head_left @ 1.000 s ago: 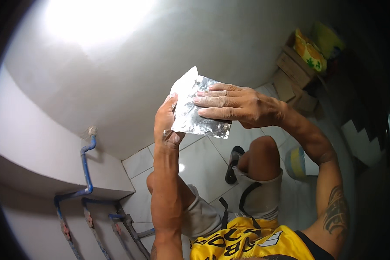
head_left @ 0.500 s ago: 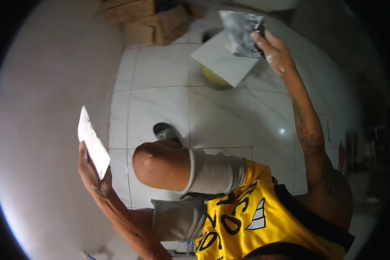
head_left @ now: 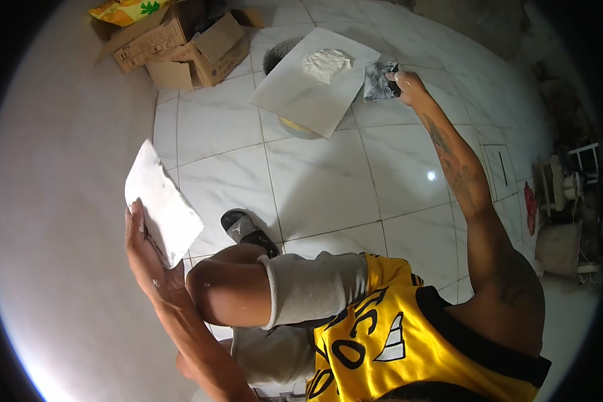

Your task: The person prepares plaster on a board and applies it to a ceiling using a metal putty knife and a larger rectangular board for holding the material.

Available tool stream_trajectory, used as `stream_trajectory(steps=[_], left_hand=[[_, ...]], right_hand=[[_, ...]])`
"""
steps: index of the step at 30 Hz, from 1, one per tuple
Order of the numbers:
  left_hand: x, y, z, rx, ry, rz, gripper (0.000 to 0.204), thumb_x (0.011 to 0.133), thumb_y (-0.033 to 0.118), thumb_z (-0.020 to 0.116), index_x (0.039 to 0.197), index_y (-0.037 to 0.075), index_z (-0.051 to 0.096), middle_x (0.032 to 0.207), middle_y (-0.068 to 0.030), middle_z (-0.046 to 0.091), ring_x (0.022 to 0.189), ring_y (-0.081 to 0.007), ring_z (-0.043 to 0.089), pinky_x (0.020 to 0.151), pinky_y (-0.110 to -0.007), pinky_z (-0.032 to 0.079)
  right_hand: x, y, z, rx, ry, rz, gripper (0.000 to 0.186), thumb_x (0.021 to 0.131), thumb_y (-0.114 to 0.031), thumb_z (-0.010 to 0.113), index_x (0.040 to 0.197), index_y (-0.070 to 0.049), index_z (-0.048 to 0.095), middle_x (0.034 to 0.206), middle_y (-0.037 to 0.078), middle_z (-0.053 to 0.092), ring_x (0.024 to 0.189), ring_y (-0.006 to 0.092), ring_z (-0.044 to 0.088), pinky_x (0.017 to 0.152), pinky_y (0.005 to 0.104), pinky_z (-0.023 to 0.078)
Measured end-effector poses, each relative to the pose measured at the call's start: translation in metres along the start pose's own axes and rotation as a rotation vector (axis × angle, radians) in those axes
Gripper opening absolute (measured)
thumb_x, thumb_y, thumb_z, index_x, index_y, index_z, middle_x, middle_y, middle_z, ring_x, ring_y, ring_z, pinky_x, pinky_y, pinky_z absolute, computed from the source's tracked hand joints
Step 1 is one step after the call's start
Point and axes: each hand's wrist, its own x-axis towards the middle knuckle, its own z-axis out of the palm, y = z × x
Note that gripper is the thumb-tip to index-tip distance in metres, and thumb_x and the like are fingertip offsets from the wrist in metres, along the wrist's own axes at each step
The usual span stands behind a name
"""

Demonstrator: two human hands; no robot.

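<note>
My left hand (head_left: 139,244) grips a flat white plate (head_left: 161,204), its face smooth and its edges uneven, close to the wall at the left. At the far right, my right hand (head_left: 407,86) is closed on a scraper (head_left: 376,87), a dark flat blade smeared with white paste. White specks dot the fingers. The scraper is beside the right edge of a pale square board (head_left: 285,90). A mound of white putty (head_left: 326,65) lies on that board, which rests over a bucket (head_left: 300,129) with yellow showing below.
Open cardboard boxes (head_left: 211,57) stand at the far left, a yellow bag (head_left: 124,11) on top. A plain wall (head_left: 67,201) runs along the left. My sandalled foot (head_left: 244,231) is on the tiled floor (head_left: 321,181). Clutter with a pale container (head_left: 557,249) sits at the right.
My right hand with the scraper has come down from above the board to its right side, baring the putty mound. The left plate has turned to show more of its face. The view has shifted.
</note>
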Motion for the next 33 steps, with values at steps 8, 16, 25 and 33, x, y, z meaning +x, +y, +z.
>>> stream_trajectory(steps=[8,16,25,33], left_hand=[[-0.045,-0.022,0.046,0.126,-0.018,-0.040,0.048,0.099,0.024,0.055,0.136,-0.006,0.047,0.124,-0.0134,0.060,0.112,-0.0208,0.061,0.096,-0.032,0.050],[-0.054,-0.040,0.031,0.140,-0.009,-0.080,0.056,0.099,0.021,0.052,0.143,-0.010,0.037,0.133,-0.0153,0.055,0.120,-0.0225,0.057,0.099,-0.032,0.047],[-0.048,-0.047,0.034,0.086,0.029,-0.120,0.062,0.099,0.020,0.058,0.146,-0.011,0.033,0.137,-0.0183,0.054,0.123,-0.0231,0.055,0.101,-0.032,0.047],[-0.037,-0.055,0.043,0.104,-0.010,-0.135,0.067,0.099,0.025,0.058,0.147,-0.013,0.030,0.140,-0.0210,0.050,0.126,-0.0255,0.052,0.104,-0.033,0.044]], right_hand=[[0.097,0.031,-0.020,-0.099,0.037,-0.062,0.018,0.090,-0.006,0.062,0.097,0.010,0.065,0.097,0.014,0.068,0.085,0.0264,0.068,0.079,0.0403,0.054],[0.089,0.028,0.043,-0.025,-0.155,0.018,0.018,0.093,-0.009,0.063,0.104,0.005,0.062,0.102,0.013,0.067,0.099,0.0262,0.066,0.090,0.0438,0.052],[0.049,0.018,0.032,0.273,-0.170,0.188,0.035,0.091,-0.006,0.067,0.124,-0.002,0.054,0.119,0.013,0.063,0.112,0.0285,0.062,0.103,0.0462,0.049],[0.050,0.023,0.032,0.382,-0.189,0.192,0.035,0.093,-0.006,0.064,0.124,0.004,0.052,0.120,0.016,0.062,0.113,0.0290,0.061,0.105,0.0474,0.047]])
